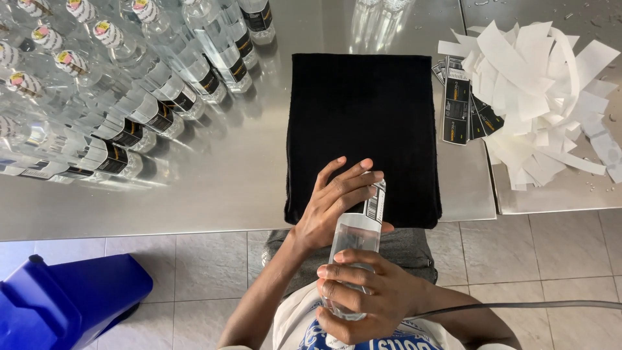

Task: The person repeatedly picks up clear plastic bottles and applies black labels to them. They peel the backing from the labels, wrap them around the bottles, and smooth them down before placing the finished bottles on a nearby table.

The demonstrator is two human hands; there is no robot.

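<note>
I hold a clear plastic bottle (355, 234) over the near edge of the table, its length pointing away from me. My left hand (334, 204) wraps the upper part and presses a black label (376, 202) against the bottle's side. My right hand (363, 295) grips the lower part of the bottle, close to my body. A black cloth (363, 110) lies flat on the steel table (220, 181) just beyond my hands.
Many labelled clear bottles (162, 97) stand packed at the back left. A few loose black labels (463, 107) lie right of the cloth, beside a heap of white backing strips (544, 97). A blue container (65, 301) sits on the tiled floor at lower left.
</note>
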